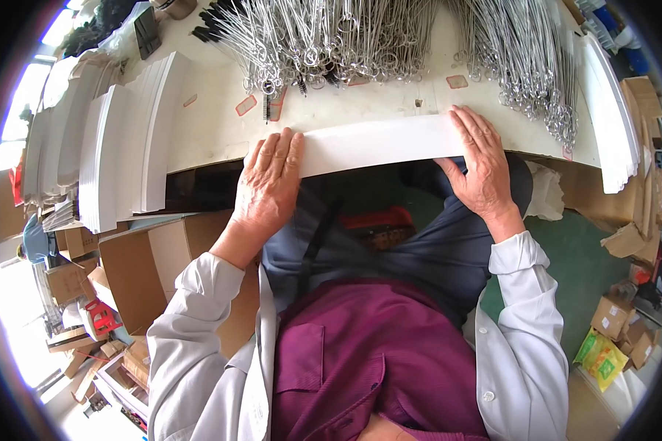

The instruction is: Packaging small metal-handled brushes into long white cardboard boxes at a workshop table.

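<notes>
A long, flat strip of white card (379,145) lies along the table's near edge, slightly higher at its right end. My left hand (266,187) covers its left end, fingers close together on top and thumb hidden. At the other end, my right hand (482,176) holds the strip, with fingers over its top and thumb at the near edge. Beyond the strip lies a big heap of thin wire brushes (312,51) with looped ends toward me; some black bristles show. More looped wires (526,66) are piled at the right.
Stacks of white folded card (158,132) stand at the table's left, with another stack (609,110) at its right edge. Small red-edged labels (246,105) lie on the tabletop (213,136). An open cardboard box (132,272) sits below left; a yellow-green bag (602,358) lies lower right.
</notes>
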The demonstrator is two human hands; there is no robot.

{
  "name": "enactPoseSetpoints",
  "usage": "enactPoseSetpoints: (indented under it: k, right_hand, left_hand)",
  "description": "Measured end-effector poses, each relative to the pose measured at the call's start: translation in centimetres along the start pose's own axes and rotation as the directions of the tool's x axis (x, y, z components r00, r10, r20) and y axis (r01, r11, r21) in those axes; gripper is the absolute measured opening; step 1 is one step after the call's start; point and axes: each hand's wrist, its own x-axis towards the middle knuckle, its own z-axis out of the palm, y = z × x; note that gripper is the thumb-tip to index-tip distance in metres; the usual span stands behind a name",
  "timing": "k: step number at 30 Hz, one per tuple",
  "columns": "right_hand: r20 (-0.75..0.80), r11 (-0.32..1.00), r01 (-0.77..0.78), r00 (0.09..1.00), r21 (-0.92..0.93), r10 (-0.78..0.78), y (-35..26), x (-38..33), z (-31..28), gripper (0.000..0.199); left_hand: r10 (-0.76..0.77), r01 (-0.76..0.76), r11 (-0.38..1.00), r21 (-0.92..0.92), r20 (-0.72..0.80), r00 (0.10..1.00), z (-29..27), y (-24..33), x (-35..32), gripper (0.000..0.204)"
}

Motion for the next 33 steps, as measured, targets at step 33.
enactPoseSetpoints:
  k: [33]
  right_hand:
    - [0.027,0.910,0.264,0.958,0.320,-0.287,-7.9,0.1,-0.7,0.027]
  left_hand:
    - [0.090,0.429,0.701,-0.569,0.667,0.739,-4.5,5.0,2.9,0.070]
